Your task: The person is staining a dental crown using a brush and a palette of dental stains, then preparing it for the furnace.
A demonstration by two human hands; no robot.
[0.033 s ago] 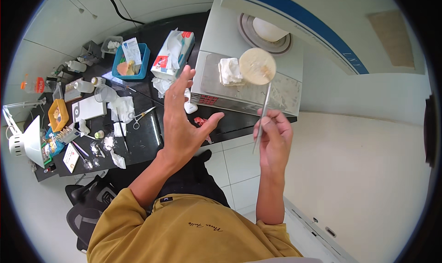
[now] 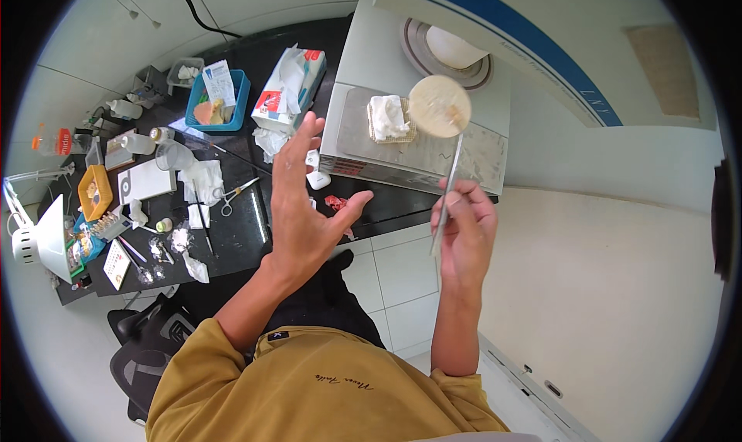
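Observation:
My right hand (image 2: 468, 229) is closed around a long thin metal tool (image 2: 450, 180), which may be tongs or tweezers. At the tool's far end is a round cream disc (image 2: 438, 105), tilted with its flat face toward me and bearing a small brownish mark. Just left of the disc, a folded white pad (image 2: 388, 118) lies on a small mesh-like tray (image 2: 406, 129) on the white machine's metal top plate (image 2: 352, 136). My left hand (image 2: 297, 198) is raised before the machine, empty, thumb and fingers spread apart.
Behind the disc, the machine has a round ringed base (image 2: 483, 75) and a large overhanging head (image 2: 541, 63) with a blue stripe. Left on the black bench (image 2: 243, 221) are a tissue pack (image 2: 270, 109), a blue basket (image 2: 241, 102), scissor-handled forceps (image 2: 229, 202), bottles and a white lamp (image 2: 46, 241).
My right hand and the tool with the disc have shifted slightly right, showing more of the mesh-like tray. My left hand keeps its spread pose.

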